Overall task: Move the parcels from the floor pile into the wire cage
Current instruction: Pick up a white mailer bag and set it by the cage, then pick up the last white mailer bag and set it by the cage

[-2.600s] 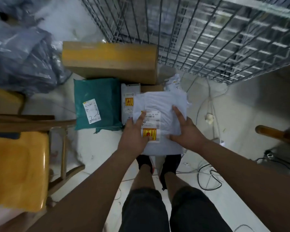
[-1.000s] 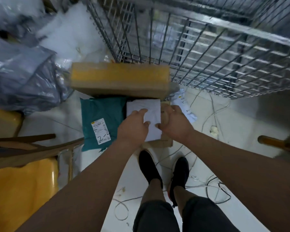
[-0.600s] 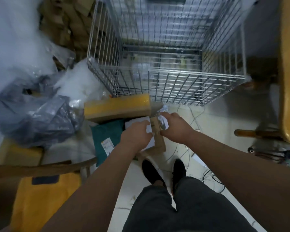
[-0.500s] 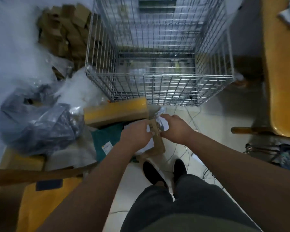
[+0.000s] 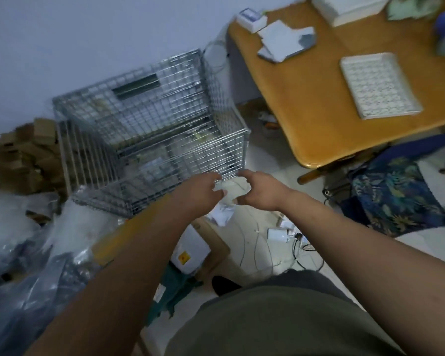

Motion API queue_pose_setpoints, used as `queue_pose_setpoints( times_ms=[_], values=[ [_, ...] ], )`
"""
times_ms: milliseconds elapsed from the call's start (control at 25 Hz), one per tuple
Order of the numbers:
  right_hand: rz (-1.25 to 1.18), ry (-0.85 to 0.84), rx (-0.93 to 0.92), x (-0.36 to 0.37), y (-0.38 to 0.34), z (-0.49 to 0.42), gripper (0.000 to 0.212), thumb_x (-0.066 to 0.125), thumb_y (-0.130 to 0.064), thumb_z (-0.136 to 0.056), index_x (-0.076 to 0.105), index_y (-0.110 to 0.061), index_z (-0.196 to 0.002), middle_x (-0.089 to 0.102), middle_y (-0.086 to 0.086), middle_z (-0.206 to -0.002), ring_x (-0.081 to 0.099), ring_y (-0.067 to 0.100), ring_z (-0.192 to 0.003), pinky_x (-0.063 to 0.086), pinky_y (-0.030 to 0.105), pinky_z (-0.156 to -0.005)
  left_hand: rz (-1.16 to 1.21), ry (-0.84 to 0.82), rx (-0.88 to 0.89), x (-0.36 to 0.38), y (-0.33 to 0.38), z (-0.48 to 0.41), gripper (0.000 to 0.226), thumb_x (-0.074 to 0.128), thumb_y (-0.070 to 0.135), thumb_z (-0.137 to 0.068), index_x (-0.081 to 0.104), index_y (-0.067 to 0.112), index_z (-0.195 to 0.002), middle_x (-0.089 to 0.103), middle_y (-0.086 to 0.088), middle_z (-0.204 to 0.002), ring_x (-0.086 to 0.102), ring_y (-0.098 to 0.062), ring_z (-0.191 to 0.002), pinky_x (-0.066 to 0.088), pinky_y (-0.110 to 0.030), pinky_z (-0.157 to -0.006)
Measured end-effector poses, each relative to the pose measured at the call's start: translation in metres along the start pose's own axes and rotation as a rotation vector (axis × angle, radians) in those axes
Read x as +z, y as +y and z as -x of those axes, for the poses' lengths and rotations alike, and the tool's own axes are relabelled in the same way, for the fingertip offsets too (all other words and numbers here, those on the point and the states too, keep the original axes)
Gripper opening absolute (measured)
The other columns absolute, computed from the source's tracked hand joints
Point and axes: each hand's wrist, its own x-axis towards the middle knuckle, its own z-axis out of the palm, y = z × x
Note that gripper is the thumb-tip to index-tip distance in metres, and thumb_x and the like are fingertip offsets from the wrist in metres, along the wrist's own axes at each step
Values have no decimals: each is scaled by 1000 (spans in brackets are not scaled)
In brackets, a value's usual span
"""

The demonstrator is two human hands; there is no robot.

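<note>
Holding a small white parcel (image 5: 233, 188) out in front, between the left hand (image 5: 202, 187) and the right hand (image 5: 261, 190). Left fingers (image 5: 216, 179) curled over one end. Right fingers (image 5: 243, 200) and thumb bent like a hook round the other end. So gripped from both sides, with neither hand spread wide. Up in the air, off the floor (image 5: 262, 253), just in front of the near corner of the wire cage (image 5: 206, 155).

Next, most likely: lift it over the rim and drop it in. Needs to go forward and to the left for that, toward the open top of the cage. Left hand a bit nearer the cage than the right. Seems to lie long-ways from hand to hand, across the body, but too small and blurry to be sure.

Down on the floor, close to the feet, more of the pile: a long yellow-brown box (image 5: 118, 235), a white bag with a yellow sticker (image 5: 188, 253), a flat brown box (image 5: 213, 242), a teal bag (image 5: 175, 286) and a crumpled white packet (image 5: 224, 214) just below the hands. Cage standing at the far edge of the floor, against the wall, with the counter (image 5: 306, 98) off to its right.

Hard to see: most of the parcel, tucked between both hands. Much of the pile, covered by the left arm. Inside the cage, only pale shapes behind the wires, so no telling how full. All smeared too, so no reading any labels.
</note>
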Motion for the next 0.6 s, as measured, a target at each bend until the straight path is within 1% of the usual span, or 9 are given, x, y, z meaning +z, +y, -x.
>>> queue_pose_setpoints(
  times_ms=[40, 80, 160, 240, 320, 440, 520, 600],
  values=[
    [0, 26, 16, -15, 12, 10, 81, 78, -35, -86, 38, -20, -155, 50, 14, -149, 49, 29, -136, 41, 31, -102, -29, 9, 31, 3, 19, -8, 51, 60, 38, -100, 49, 21, -147, 60, -8, -138, 59, -25, -120, 47, -33, -99],
    [-3, 56, 33, -31, 26, 18, 82, 78, -37, -86, 37, -21, -155, 50, 13, -151, 48, 29, -136, 41, 33, -103, -72, 23, 61, 6, 39, -16, 52, 60, 41, -99, 49, 24, -147, 62, -6, -136, 60, -25, -119, 48, -38, -100],
    [-7, 115, 66, -55, 54, 36, 83, 78, -39, -86, 36, -20, -156, 48, 10, -154, 47, 27, -139, 41, 33, -106, -129, 33, 114, 17, 80, -30, 51, 58, 45, -99, 48, 29, -147, 62, -2, -135, 59, -23, -120, 47, -38, -98],
    [-25, 151, 116, -74, 85, 52, 85, 77, -41, -86, 35, -20, -157, 45, 9, -156, 45, 26, -141, 41, 34, -109, -131, 18, 152, 30, 119, -43, 52, 58, 46, -99, 48, 30, -147, 62, 0, -135, 59, -22, -121, 47, -39, -98],
    [-65, 169, 166, -91, 118, 70, 84, 77, -43, -87, 35, -22, -157, 46, 11, -154, 46, 27, -140, 43, 36, -107, -146, 12, 206, 45, 160, -53, 52, 59, 46, -98, 50, 29, -146, 62, 0, -134, 59, -22, -119, 48, -41, -99],
    [-106, 208, 238, -108, 163, 96, 84, 76, -45, -86, 35, -23, -156, 53, 11, -147, 51, 27, -133, 48, 38, -103, -178, -8, 280, 69, 210, -68, 50, 61, 45, -96, 52, 32, -143, 63, 2, -132, 60, -22, -117, 49, -43, -98],
    [-124, 255, 272, -113, 186, 110, 79, 77, -44, -86, 40, -24, -153, 56, 9, -144, 52, 26, -131, 47, 37, -103, -224, -6, 333, 82, 234, -81, 50, 62, 48, -93, 54, 35, -141, 64, 3, -129, 61, -23, -116, 51, -44, -96],
    [-175, 294, 329, -116, 204, 127, 72, 75, -41, -88, 44, -24, -150, 56, 8, -142, 52, 25, -131, 46, 34, -102, -304, -13, 398, 95, 258, -92, 55, 60, 50, -94, 48, 34, -145, 63, 2, -131, 60, -24, -118, 51, -43, -95]
  ],
)
